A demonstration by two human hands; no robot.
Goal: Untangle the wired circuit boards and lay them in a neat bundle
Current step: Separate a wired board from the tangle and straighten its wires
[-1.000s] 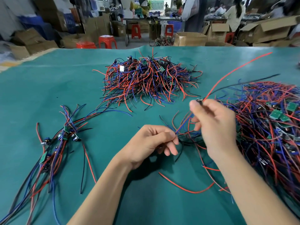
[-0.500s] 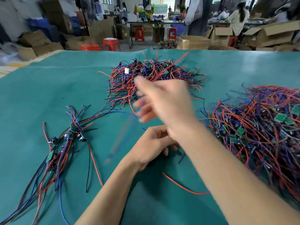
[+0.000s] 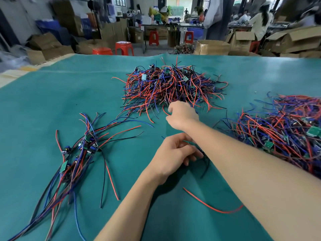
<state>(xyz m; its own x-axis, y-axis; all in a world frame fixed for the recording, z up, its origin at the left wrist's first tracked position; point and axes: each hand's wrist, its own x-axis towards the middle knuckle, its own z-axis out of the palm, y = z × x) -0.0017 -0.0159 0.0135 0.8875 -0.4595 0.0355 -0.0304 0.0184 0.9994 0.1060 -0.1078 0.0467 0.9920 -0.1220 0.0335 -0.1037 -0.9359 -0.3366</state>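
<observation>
Fingers of the right hand (image 3: 182, 114) are curled at the near edge of the far heap of wired circuit boards (image 3: 172, 86), and a red wire end loops just beside them; whether they pinch it cannot be told, since the back of the hand hides the fingertips. The right forearm crosses over the left hand (image 3: 173, 153), whose fingers are curled round a few thin dark leads (image 3: 205, 164) that trail out from under it onto the desk (image 3: 52, 101).

Three groups of the task's things lie on the desk. The far heap, past the right hand, is a bristling mound of thin red, blue and black insulated wires with small green boards among them. A second, wider tangle (image 3: 284, 134) of the same wires and green boards sits at the right, just beyond the right forearm. At the left, well apart from both hands, a laid-out bundle (image 3: 74, 157) has its boards and small dark components gathered near the middle, with long wires running roughly parallel toward the near left corner and shorter ends fanning upward.

A single red wire (image 3: 213, 205) lies loose in a shallow curve near the bottom, between the two forearms. The desk is covered with a smooth, matte teal sheet with faint creases. Beyond it stand cardboard boxes (image 3: 212, 46) and red plastic stools (image 3: 124, 47).
</observation>
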